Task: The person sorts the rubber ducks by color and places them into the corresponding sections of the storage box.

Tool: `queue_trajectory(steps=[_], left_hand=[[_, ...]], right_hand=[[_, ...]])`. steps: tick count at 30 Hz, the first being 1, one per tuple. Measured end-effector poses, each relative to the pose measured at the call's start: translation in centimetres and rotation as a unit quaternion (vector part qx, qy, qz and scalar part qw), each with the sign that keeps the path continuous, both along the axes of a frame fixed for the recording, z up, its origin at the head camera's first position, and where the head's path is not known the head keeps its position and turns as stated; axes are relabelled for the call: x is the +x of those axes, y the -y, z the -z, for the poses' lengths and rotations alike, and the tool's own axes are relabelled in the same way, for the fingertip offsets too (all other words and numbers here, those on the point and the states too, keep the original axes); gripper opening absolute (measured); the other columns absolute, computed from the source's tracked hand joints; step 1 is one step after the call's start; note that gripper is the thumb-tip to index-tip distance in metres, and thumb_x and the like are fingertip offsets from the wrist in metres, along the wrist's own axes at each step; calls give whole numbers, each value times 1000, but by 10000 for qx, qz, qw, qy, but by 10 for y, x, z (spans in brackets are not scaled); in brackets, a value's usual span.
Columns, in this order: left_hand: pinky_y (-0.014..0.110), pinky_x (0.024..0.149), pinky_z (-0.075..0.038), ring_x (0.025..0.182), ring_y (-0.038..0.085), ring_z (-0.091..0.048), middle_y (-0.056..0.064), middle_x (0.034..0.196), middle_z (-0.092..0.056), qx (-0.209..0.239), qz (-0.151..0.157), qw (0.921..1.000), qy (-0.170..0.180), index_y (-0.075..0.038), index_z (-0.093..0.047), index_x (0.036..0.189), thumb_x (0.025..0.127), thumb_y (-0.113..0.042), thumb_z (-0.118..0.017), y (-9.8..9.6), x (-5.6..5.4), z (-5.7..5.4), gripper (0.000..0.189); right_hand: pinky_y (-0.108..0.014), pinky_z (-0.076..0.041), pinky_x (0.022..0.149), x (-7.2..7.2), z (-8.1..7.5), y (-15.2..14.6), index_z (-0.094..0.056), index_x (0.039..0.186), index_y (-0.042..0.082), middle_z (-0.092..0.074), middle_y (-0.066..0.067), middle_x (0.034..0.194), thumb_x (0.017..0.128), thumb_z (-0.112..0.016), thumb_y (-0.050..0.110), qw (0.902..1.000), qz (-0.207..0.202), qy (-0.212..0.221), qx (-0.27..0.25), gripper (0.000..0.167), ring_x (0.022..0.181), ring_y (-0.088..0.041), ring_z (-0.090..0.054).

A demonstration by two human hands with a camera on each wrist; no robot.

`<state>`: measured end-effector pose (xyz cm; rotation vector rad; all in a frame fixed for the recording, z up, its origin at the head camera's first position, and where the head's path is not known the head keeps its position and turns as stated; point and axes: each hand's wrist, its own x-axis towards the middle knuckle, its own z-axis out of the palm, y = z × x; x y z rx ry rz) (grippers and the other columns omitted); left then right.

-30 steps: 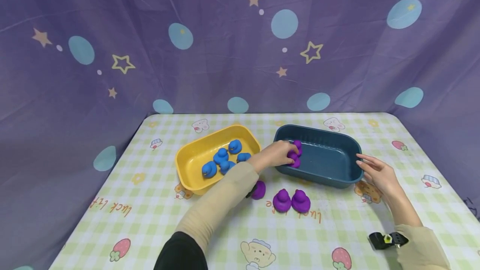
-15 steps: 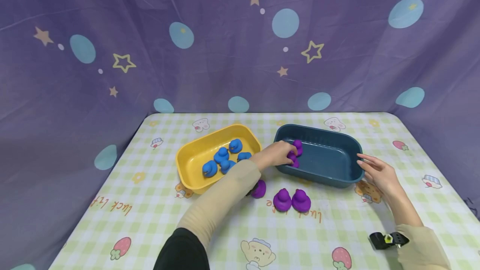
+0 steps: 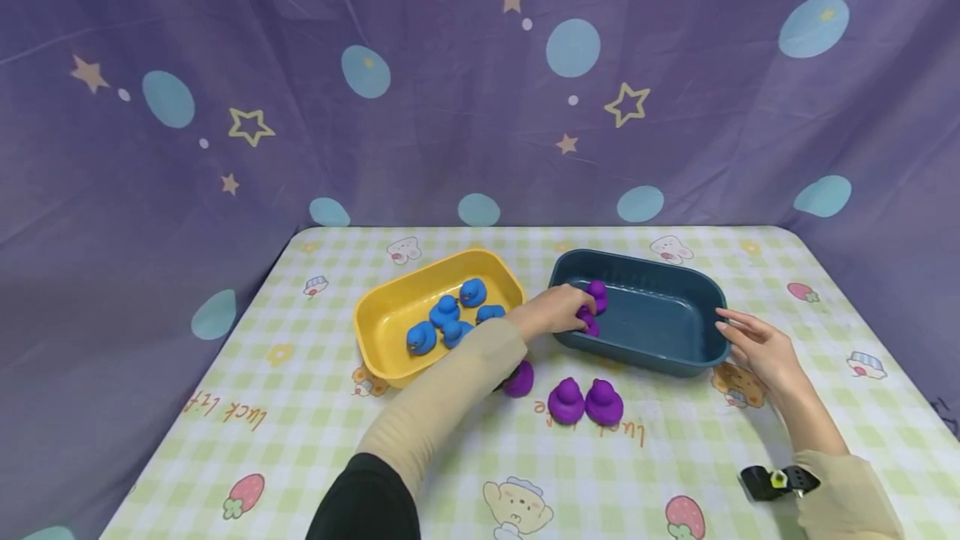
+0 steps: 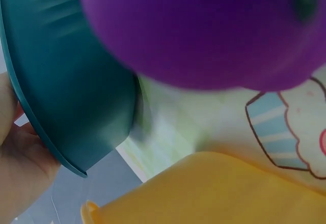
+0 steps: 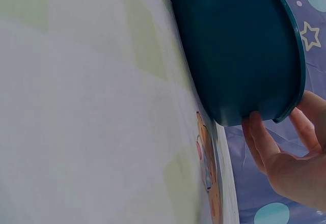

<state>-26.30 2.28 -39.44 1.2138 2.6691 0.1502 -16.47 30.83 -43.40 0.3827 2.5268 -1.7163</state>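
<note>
My left hand (image 3: 558,308) reaches over the left end of the teal bin (image 3: 652,315) and grips a purple rubber duck (image 3: 588,323) there. Against it, inside the bin, sits another purple duck (image 3: 597,294). In the left wrist view, my left hand (image 4: 25,168) overlaps the bin's rim, its fingertips hidden behind the wall. At the bin's right end, my right hand (image 3: 765,357) touches the outer wall with extended fingers, also seen in the right wrist view around the bin's end (image 5: 244,71).
A yellow bin (image 3: 375,315) with several blue ducks (image 3: 422,338) stands left, partly behind my left sleeve. Two purple ducks (image 3: 585,402) sit in front of the teal bin; another purple duck (image 3: 520,379) is beside my left forearm. A purple curtain (image 3: 450,107) hangs behind the table.
My left hand and the purple duck in its fingers have shifted very slightly within the bin's left end. The right hand keeps its place; the whole view drifts a little.
</note>
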Motion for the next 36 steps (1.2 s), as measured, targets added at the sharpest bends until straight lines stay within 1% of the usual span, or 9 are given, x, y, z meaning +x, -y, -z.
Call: queue_trajectory(steps=[3, 6, 8, 12, 15, 20, 29, 34, 36], left_hand=[[19, 84, -42, 96, 11, -55, 0, 106, -62, -2, -39, 10000, 2, -13, -62, 109, 84, -19, -61, 1, 0, 0, 26], [19, 85, -41, 97, 12, -55, -1, 107, -62, 60, -46, 10000, -27, -13, -62, 109, 84, -20, -61, 2, 1, -2, 26], [19, 85, -41, 97, 12, -55, -1, 107, -62, 170, -76, 9998, 24, -12, -62, 109, 84, -20, -61, 4, 2, -4, 26], [19, 86, -41, 101, 12, -54, 0, 109, -61, 516, -194, 9983, 205, -10, -62, 111, 84, -17, -61, 9, 5, -10, 27], [18, 87, -40, 102, 12, -53, 0, 111, -61, 741, -276, 9964, 314, -9, -61, 112, 85, -16, -60, 13, 8, -14, 28], [19, 81, -41, 93, 11, -54, 0, 107, -60, 913, -308, 9949, 311, -11, -62, 111, 85, -18, -59, 20, 14, -20, 27], [18, 74, -43, 90, 12, -55, 3, 102, -59, 1068, -268, 9933, 348, -12, -60, 113, 86, -20, -58, 33, 21, -25, 28], [18, 74, -43, 91, 14, -56, 4, 102, -59, 1156, -292, 9921, 402, -12, -61, 112, 86, -21, -58, 39, 28, -26, 28], [18, 75, -43, 92, 15, -56, 4, 102, -59, 1171, -328, 9916, 442, -12, -61, 112, 86, -22, -58, 42, 31, -26, 28]], right_hand=[[-10, -45, 70, 0, 0, 0, -42, 133, 17, -25, -28, 137, 84, -51, 48, 10000, 2, -18, 12, 59, 97, -2, -47], [-13, -47, 74, 0, -1, 1, -42, 133, 18, -27, -27, 137, 84, -50, 48, 10000, -3, -26, 69, 58, 100, -6, -48], [-15, -47, 74, -1, 0, 1, -45, 131, 21, -30, -24, 136, 83, -52, 48, 9998, 177, 46, 45, 56, 101, -7, -49], [-26, -46, 84, -1, 1, 1, -44, 132, 22, -28, -23, 138, 83, -51, 50, 9998, 190, 107, -3, 57, 115, -24, -44], [-24, -45, 84, -1, 1, 0, -40, 134, 21, -24, -25, 139, 83, -49, 51, 9999, 39, 106, 3, 60, 119, -29, -39], [-15, -46, 77, -1, 2, -1, -40, 134, 21, -25, -26, 138, 83, -50, 51, 9999, 30, 102, -13, 60, 106, -10, -47], [-26, -45, 86, -2, 1, 1, -42, 133, 22, -27, -24, 138, 83, -50, 50, 9998, 173, 99, -22, 58, 115, -21, -43], [-24, -45, 85, -1, -1, 1, -41, 133, 20, -27, -25, 137, 83, -50, 50, 10000, 66, 59, 6, 59, 108, -13, -47], [-19, -46, 80, 0, -1, 1, -42, 133, 20, -28, -25, 136, 83, -51, 49, 10000, 35, 31, -8, 58, 99, -2, -47]])
